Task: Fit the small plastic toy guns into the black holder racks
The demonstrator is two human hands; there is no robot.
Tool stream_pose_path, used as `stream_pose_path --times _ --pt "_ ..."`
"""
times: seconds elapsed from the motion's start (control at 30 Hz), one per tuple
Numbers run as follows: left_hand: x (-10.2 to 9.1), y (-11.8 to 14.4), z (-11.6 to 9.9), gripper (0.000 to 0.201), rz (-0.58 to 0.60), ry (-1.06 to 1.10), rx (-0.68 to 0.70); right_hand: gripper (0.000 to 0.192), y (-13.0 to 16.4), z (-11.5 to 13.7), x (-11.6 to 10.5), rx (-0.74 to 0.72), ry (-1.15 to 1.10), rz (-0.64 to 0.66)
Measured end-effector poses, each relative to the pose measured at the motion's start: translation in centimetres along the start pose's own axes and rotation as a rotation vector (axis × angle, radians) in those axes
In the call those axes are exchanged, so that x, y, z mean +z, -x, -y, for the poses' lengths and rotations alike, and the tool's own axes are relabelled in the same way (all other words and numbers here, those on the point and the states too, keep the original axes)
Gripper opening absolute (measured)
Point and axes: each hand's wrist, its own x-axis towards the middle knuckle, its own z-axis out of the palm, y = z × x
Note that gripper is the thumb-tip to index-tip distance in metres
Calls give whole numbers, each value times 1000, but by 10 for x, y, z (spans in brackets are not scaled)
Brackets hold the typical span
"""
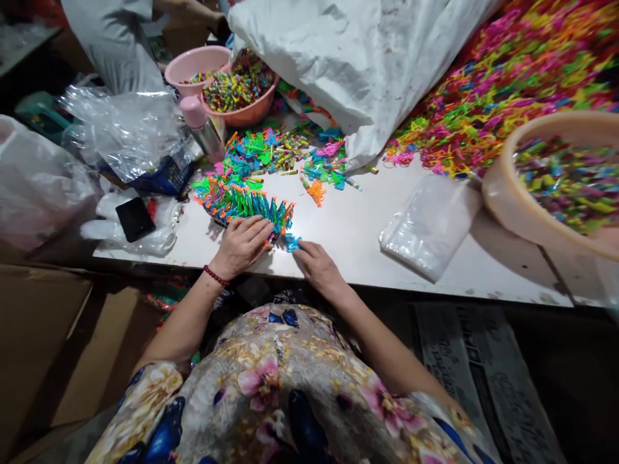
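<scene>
White table [348, 225], head view: row of coloured plastic toys [246, 205] is pinned flat under L hand [242, 243], fingers spread, keeping it aligned; blue piece [291, 242] is pinched by R hand [316, 265] fingertips beside row's end.

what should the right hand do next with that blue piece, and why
Probably slide the blue piece left onto the end of the row of plastic toys. The right hand touches it at its fingertips, apart from the row, while the left hand lies flat on the row's near end.
</scene>
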Motion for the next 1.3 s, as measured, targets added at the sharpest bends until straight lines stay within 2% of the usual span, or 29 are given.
stream_pose_path --times 0.1,0.2,0.27,0.33,0.43,0.53,0.6,0.7,0.77,0.83,0.93,1.13,1.3 --pt "10 -6 -8 37 -9 -16 -130 29 4 -27 -13 134 102 -38" --pt "21 -19 -21 38 -17 -37 -325 27 -2 -38 -19 279 188 -100" --pt "28 -29 -29 39 -27 -66 -447 27 -11 -34 -15 307 156 -127" --pt "33 -39 -35 39 -28 -95 -534 29 -24 -22 -5 256 27 -106" --pt "31 -48 -37 40 22 -110 -587 28 -50 -1 16 194 -207 -42" --pt "19 -48 -28 42 77 -79 -541 30 -78 11 36 262 -353 -2" --pt "6 -46 -16 43 68 -44 -470 30 -94 13 44 313 -405 18" --pt "-10 -43 8 43 81 24 -281 26 -111 14 50 332 -456 44" --pt "-15 -43 22 43 164 87 -121 23 -117 16 53 314 -488 52" --pt "-14 -42 32 43 251 134 -30 23 -121 18 54 303 -509 53" --pt "-7 -42 38 37 294 175 -60 23 -125 19 53 305 -486 76" --pt "-7 -48 37 33 327 253 -89 20 -135 12 40 260 -292 295" --pt "-12 -51 37 32 376 255 -78 25 -135 11 32 204 -246 301"
